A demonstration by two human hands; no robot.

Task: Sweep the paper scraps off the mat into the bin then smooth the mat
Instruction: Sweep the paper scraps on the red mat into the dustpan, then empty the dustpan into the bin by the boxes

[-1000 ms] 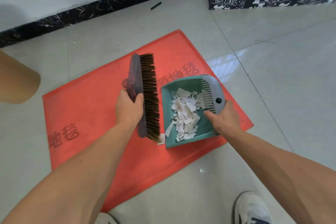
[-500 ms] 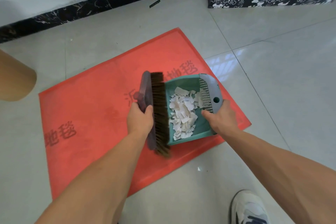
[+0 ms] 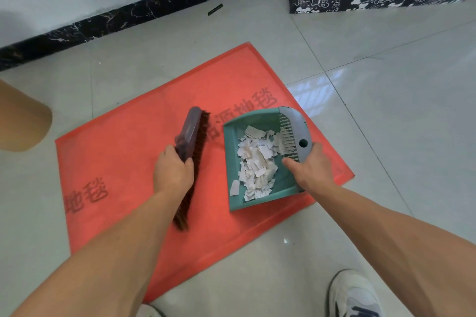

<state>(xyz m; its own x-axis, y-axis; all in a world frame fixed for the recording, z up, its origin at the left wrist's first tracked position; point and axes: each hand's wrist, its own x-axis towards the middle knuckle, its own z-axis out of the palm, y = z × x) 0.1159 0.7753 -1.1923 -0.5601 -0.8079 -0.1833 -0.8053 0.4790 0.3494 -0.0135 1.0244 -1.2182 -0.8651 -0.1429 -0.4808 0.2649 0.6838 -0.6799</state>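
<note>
Paper scraps now lie in the dustpan — left hand has drawn its gripped brush clear; right hand grips the pan's handle — binning follows.

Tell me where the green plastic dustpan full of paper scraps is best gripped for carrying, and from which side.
Grip the green plastic dustpan at its grey comb-edged handle end, coming from the right, where the right hand already holds it. The open lip faces left toward the brown bristle brush in the left hand, so lifting the lip side slightly should probably keep the paper scraps in.
</note>
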